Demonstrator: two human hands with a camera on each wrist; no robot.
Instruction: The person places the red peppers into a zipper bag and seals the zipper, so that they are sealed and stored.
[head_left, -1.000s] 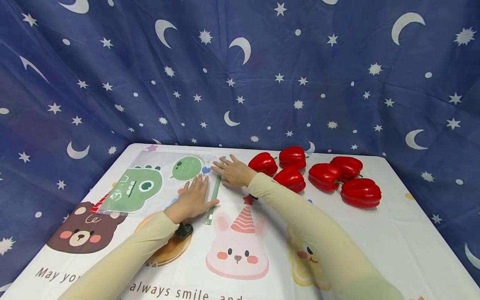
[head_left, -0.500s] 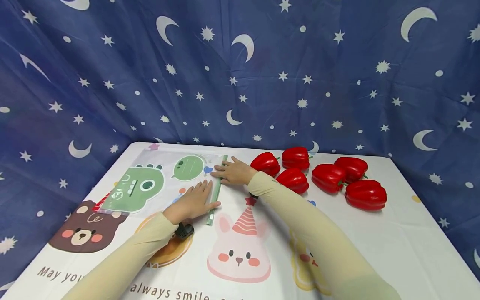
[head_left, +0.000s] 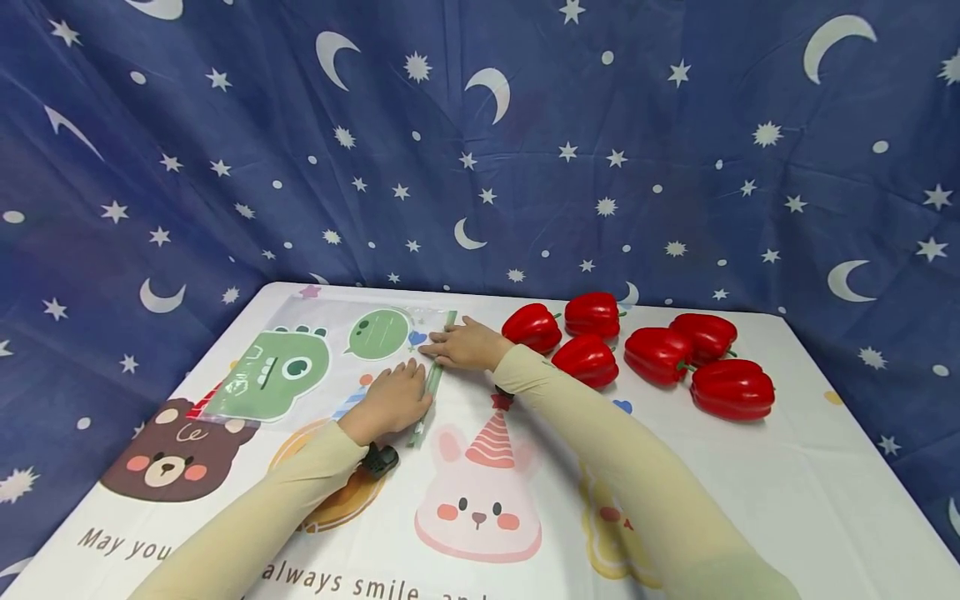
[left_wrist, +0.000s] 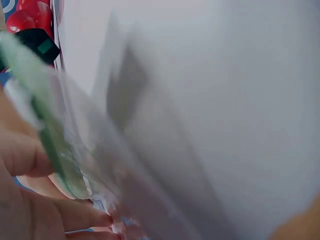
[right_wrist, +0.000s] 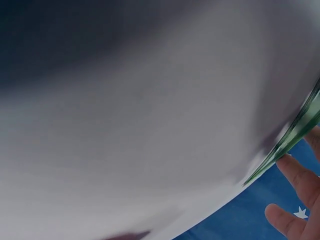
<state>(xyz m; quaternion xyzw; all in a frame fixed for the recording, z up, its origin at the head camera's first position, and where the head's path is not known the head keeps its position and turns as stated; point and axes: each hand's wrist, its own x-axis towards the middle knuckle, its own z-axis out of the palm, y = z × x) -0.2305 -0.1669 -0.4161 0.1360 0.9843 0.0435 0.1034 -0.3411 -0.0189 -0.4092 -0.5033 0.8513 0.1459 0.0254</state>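
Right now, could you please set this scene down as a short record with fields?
Bag: clear, green monster print, on the table
Left hand: touching the bag, by its green strip
Right hand: touching the strip, farther from the person
Peppers: six, red, right of both hands
Backdrop: blue, moons and stars

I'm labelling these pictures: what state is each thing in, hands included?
Bag: lying on the tablecloth; cannot tell whether it's sealed.
Left hand: fingers bent, touching the bag near its green edge.
Right hand: fingers spread, at the same edge.
Left three red peppers: on their sides, outside the bag.
Right three red peppers: likewise.
Tablecloth: spread, lightly creased.
Curtain: hanging, rumpled.
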